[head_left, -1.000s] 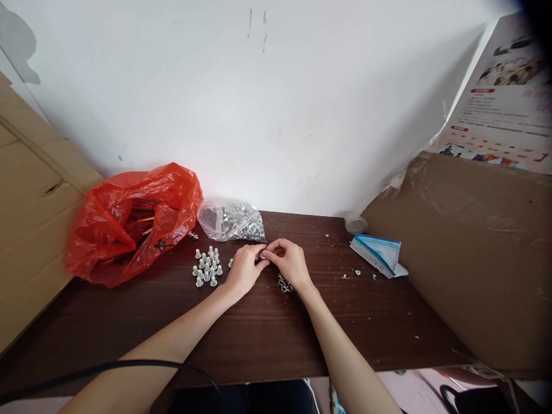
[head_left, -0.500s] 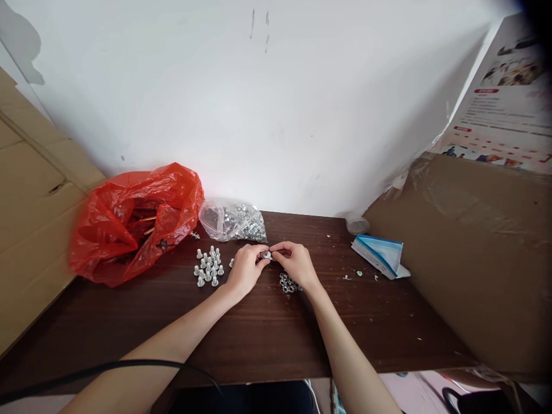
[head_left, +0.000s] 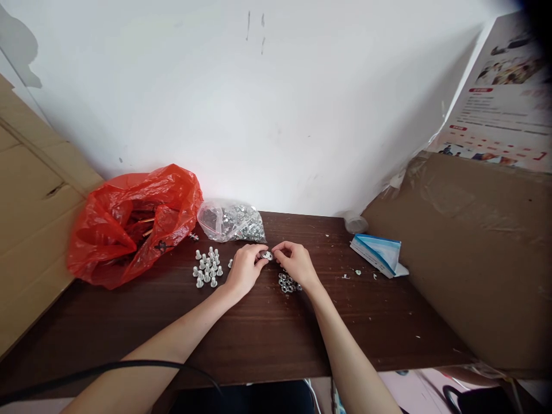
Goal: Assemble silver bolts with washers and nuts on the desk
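My left hand [head_left: 249, 267] pinches a small silver bolt [head_left: 267, 255] between thumb and fingers, its round pale face partly showing. Beside it, the closed fingertips of my right hand [head_left: 294, 263] meet the bolt's right end; what lies between them is too small and hidden to name. A group of silver bolts [head_left: 207, 267] stands on the table to the left of my left hand, one more lying close to that wrist. Under my right hand is a small heap of hex nuts [head_left: 288, 283], partly covered by the hand.
Behind the hands lies a clear zip bag [head_left: 233, 221] of metal parts. A red plastic bag [head_left: 133, 224] is at left, with a blue-and-white packet [head_left: 377, 255] and a clear round container [head_left: 356, 222] at right. Cardboard [head_left: 466, 247] flanks the dark table [head_left: 259, 345]. A black cable crosses the left forearm.
My right fingertips have shifted slightly right, showing more of the bolt's round face. The left hand keeps its grip. The whole view has shifted a little.
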Tool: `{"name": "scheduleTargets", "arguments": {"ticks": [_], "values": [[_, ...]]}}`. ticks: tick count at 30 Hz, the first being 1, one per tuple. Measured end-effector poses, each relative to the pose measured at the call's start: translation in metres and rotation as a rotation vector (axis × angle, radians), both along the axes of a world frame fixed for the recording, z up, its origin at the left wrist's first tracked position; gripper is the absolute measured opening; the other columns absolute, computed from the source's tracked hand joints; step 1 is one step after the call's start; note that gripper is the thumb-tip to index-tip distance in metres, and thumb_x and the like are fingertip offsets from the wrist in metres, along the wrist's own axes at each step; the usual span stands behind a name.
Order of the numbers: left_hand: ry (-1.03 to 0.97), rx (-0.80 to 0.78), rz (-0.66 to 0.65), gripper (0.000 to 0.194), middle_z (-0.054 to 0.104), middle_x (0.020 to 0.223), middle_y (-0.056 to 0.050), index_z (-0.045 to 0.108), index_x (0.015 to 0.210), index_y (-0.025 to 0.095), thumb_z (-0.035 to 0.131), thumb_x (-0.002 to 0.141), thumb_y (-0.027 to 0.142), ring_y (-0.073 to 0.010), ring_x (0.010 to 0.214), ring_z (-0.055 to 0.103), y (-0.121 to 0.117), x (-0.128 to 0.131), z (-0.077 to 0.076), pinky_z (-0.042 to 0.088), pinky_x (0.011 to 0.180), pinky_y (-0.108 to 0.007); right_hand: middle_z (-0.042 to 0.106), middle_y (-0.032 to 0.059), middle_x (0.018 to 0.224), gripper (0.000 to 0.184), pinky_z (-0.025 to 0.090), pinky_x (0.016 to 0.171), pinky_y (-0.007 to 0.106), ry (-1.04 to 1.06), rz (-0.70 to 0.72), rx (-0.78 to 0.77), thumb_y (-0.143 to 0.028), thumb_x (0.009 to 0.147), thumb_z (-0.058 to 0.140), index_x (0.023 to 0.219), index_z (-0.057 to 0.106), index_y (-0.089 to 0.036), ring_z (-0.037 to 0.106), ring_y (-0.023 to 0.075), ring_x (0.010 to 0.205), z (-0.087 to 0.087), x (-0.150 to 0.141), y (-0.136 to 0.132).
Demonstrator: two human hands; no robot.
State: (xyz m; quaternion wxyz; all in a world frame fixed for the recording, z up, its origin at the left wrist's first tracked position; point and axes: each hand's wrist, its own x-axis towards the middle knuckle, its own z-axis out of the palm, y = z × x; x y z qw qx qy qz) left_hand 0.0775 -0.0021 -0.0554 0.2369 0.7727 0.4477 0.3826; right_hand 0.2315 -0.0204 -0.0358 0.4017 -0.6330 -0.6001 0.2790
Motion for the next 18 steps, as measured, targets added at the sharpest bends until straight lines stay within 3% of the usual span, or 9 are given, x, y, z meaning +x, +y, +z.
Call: {"name": "scheduleTargets", "arguments": {"ticks": [7, 18], "values": [[-0.041, 0.047, -0.076, 0.028, 0.065, 0.093, -0.004, 0.064, 0.099, 0.016, 0.066, 0.074, 0.004, -0.0151, 0.074, 0.060, -0.0004, -0.0007, 0.0004, 0.051, 0.072, -0.029, 0.070, 0.0039, 0.073, 0.019, 0.051, 0.065, 0.027, 0.032, 0.006, 0.019, -0.023, 0.075, 0.052, 0.080, 0.069, -0.016, 0.065, 0.0171, 0.066, -0.0010, -0.0005, 0.0000], [0.018, 0.071, -0.036, 0.028, 0.070, 0.099, -0.007, 0.065, 0.100, 0.016, 0.063, 0.076, 0.004, -0.0196, 0.084, 0.065, -0.0005, -0.0006, 0.0009, 0.052, 0.081, -0.034, 0.070, 0.0042, 0.076, 0.015, 0.051, 0.066, 0.027, 0.074, 0.058, 0.041, -0.022, 0.072, 0.057, 0.081, 0.068, -0.015, 0.065, 0.0169, 0.067, 0.0015, 0.0005, -0.0023]]}}
